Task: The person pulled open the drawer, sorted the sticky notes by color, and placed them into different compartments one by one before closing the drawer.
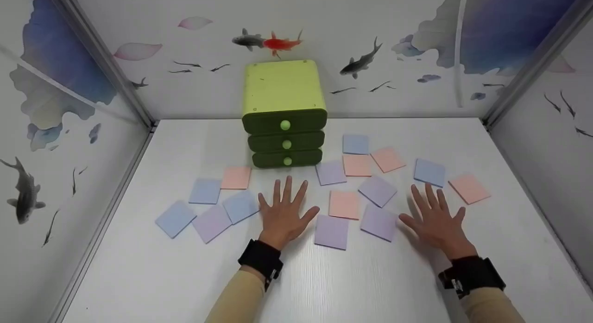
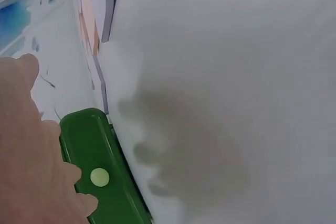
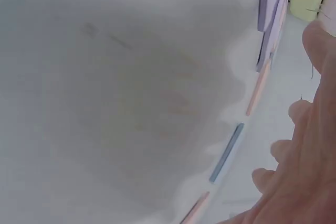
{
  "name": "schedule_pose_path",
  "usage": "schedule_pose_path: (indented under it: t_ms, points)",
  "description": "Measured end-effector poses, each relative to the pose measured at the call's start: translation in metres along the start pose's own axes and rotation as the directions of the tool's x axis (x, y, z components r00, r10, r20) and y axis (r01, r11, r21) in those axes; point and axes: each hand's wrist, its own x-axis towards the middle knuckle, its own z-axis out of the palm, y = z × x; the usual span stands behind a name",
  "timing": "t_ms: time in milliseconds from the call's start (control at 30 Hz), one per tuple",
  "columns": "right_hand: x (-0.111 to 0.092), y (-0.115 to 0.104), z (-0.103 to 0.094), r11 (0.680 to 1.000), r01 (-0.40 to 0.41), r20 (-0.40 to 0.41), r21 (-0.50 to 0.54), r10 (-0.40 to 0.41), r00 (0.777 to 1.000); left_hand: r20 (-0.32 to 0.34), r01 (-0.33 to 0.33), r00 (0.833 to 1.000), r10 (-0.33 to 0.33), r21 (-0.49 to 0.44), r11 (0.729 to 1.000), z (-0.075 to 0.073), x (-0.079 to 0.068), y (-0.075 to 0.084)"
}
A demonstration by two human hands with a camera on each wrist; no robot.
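Note:
My left hand (image 1: 283,216) is spread flat, palm down, over the white table, its little finger close to a blue square tile (image 1: 241,206). In the left wrist view a shadow falls on the tabletop beneath it. My right hand (image 1: 438,223) is likewise spread, holding nothing, with its fingertips near a blue tile (image 1: 429,172) and its thumb beside a purple tile (image 1: 378,222). Between the hands lie several more tiles, among them a pink one (image 1: 344,204) and a purple one (image 1: 331,232). Beyond the left hand stands a green cabinet (image 1: 285,86) with three closed drawers.
On the left lie more tiles, including a blue one (image 1: 175,219), a purple one (image 1: 212,223) and a pink one (image 1: 236,178). A pink tile (image 1: 469,188) lies at the far right. Walls printed with fish enclose the white table (image 1: 194,281) at the back and sides.

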Motion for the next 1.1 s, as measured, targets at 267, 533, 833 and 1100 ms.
schedule_pose_path:
  t_ms: [267,533,833,1100]
  points:
    - [0.005,-0.008,-0.021,1.000,0.013,0.096,-0.001,-0.012,0.995,0.123,-0.012,0.992,0.022,-0.086,0.996,-0.028,0.004,0.000]
    - [0.010,-0.023,-0.043,0.997,0.072,0.126,-0.024,-0.068,0.990,0.095,-0.029,0.995,0.037,-0.083,0.996,-0.049,0.013,0.001]
    - [0.028,-0.045,-0.053,0.988,0.156,0.100,-0.001,-0.155,0.983,-0.043,-0.028,0.999,0.023,-0.131,0.991,-0.065,0.025,-0.007]
    - [0.055,-0.075,-0.055,0.982,0.188,0.129,0.025,-0.190,0.973,-0.139,-0.010,0.990,-0.023,-0.231,0.973,-0.078,0.035,-0.016]
